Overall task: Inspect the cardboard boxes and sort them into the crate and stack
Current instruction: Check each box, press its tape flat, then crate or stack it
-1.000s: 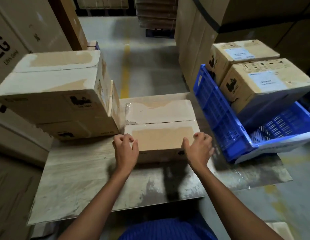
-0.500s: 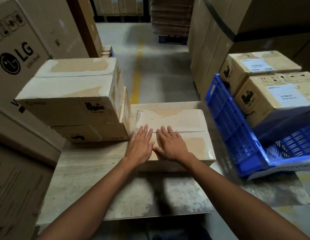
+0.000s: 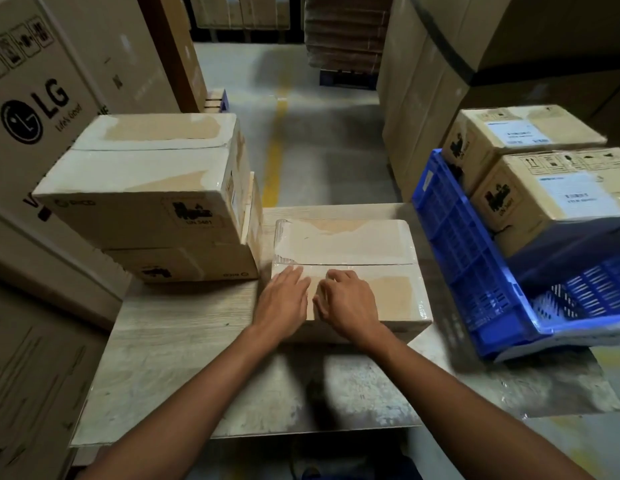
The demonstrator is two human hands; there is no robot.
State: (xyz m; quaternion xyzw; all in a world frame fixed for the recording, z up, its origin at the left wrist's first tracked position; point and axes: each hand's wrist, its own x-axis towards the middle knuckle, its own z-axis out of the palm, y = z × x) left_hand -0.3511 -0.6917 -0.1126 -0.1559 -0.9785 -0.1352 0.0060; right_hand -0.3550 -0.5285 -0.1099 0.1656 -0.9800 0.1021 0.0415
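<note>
Warehouse floor with a yellow line point(image 3: 277, 147) runs between tall cartons behind a pale wooden table point(image 3: 184, 358). On that table, at its middle, lies the taped cardboard box point(image 3: 364, 247) — flat, its top seam running left to right. Both hands rest on the near half of its top: the left hand point(image 3: 282, 303) lies palm-down with fingers spread flat toward the seam, and the right hand point(image 3: 350, 303), just beside it, has its fingers curled down onto the tape. Neither grips the box; they only press on its surface. Just left of the box stands a stack point(image 3: 156, 202) of two cartons, the upper one overhanging the lower. Right of the box, a blue crate point(image 3: 474, 271) sits tilted, with two labelled boxes point(image 3: 550, 199) in it — one behind the other. Beyond the stack, a large LG carton point(image 3: 42, 109) rises at the left edge.
</note>
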